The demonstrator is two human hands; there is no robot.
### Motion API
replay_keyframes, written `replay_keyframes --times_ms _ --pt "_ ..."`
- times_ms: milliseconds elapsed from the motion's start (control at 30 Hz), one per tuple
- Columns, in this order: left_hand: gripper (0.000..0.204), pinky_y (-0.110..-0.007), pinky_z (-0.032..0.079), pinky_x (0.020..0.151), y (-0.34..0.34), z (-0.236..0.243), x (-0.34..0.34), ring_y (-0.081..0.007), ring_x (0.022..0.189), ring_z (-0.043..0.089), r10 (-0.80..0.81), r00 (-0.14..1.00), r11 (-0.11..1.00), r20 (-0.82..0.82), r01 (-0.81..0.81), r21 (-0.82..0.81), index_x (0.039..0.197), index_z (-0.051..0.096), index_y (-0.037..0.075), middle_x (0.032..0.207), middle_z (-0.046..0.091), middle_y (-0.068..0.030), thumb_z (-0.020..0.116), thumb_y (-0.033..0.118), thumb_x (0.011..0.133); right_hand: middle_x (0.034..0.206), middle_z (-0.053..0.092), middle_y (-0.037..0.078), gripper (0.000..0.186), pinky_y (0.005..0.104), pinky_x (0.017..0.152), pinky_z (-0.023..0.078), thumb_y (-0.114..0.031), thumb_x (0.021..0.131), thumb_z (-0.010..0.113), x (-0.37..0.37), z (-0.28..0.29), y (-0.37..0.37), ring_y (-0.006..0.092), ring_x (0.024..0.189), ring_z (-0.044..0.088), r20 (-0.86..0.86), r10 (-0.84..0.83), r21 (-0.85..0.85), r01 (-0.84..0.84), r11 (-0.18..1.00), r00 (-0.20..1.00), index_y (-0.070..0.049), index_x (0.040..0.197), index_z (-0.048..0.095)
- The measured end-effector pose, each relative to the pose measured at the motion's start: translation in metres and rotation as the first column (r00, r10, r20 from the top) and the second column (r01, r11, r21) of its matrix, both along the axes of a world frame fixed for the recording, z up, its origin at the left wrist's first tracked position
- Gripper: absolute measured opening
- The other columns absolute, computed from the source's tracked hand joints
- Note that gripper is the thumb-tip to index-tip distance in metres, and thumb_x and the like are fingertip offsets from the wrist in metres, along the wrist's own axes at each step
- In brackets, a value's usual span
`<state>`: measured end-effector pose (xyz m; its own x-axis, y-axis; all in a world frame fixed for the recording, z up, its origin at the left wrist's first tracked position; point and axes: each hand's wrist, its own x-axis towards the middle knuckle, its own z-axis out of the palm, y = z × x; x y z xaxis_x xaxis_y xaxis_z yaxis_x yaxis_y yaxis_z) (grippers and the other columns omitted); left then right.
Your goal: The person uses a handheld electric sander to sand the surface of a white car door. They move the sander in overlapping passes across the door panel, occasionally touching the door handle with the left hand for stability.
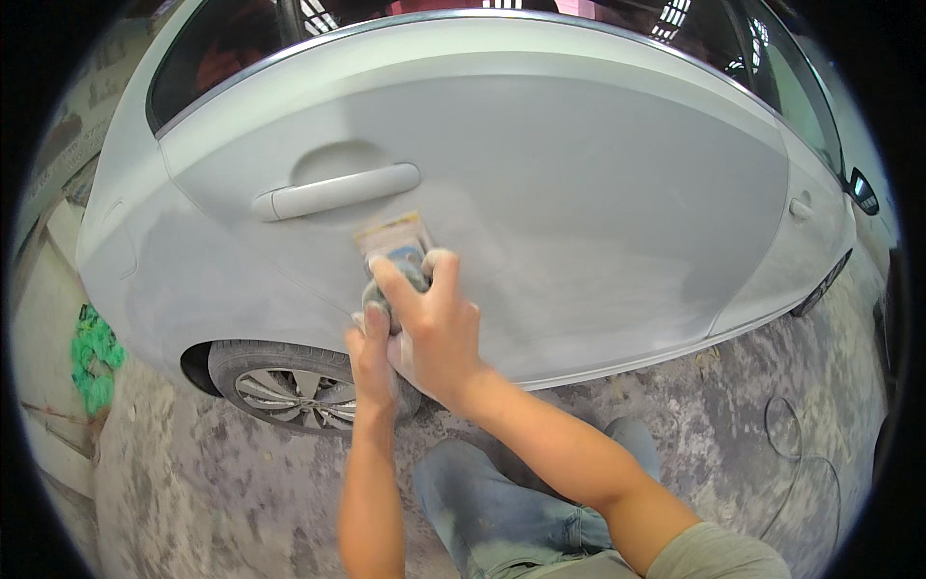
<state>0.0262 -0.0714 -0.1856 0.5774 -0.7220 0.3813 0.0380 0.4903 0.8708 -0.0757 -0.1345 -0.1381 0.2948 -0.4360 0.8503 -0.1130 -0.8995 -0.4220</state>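
A rear car door [598,212], coated in matt grey and dusted white, fills the middle of the view. Just below its pale door handle [338,191], a small sander [394,234] with a flat, yellowish-edged pad lies against the panel. My right hand [439,328] wraps over the sander's body from above. Close beside it, my left hand [371,362] grips the near end of the tool, thumb upward. Both hands are closed, and they cover much of the sander; motion blurs its edges a little.
The rear wheel [299,391] sits at lower left, close to my left forearm. A thin hose or cable [796,458] curls on the stained floor [704,425] at right. Green netting-like material [95,357] lies at far left. A side mirror [863,191] sticks out at far right.
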Motion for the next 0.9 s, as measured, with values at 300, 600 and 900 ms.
replay_keyframes --times_ms 300,600,900 --pt "0.062 -0.029 0.051 0.08 -0.019 -0.013 -0.043 -0.012 0.093 0.06 0.046 0.998 0.999 -0.034 -0.046 0.001 0.115 0.068 -0.003 0.106 0.067 -0.0045 0.068 0.057 0.101 0.113 0.047 0.021 0.056 0.0479 0.059 0.056 -0.022 0.085 0.078 -0.03 -0.021 -0.02 0.0412 0.084 0.067 0.036 -0.002 0.001 0.002 1.0 0.999 -0.025 0.138 0.06" --pt "0.058 -0.029 0.051 0.079 -0.03 -0.002 -0.055 -0.0115 0.093 0.061 0.045 0.997 0.998 0.07 -0.049 0.045 0.108 0.072 -0.004 0.102 0.07 -0.004 0.07 0.053 0.101 0.116 0.046 0.02 0.065 0.0458 0.061 0.057 -0.02 0.082 0.083 -0.046 -0.013 -0.026 0.0389 0.085 0.066 0.108 -0.061 -0.026 0.064 0.998 0.992 -0.025 0.142 0.06" --pt "0.059 -0.028 0.051 0.08 -0.032 0.018 -0.041 -0.01 0.093 0.062 -0.048 0.995 0.996 0.092 0.041 0.078 0.115 0.069 -0.002 0.106 0.069 -0.0034 0.051 0.055 0.11 0.115 0.046 0.02 0.063 0.0454 0.062 0.057 -0.021 0.083 0.082 -0.042 0.004 -0.036 0.0386 0.085 0.066 0.095 -0.042 -0.035 0.045 0.998 0.995 -0.024 0.142 0.06"
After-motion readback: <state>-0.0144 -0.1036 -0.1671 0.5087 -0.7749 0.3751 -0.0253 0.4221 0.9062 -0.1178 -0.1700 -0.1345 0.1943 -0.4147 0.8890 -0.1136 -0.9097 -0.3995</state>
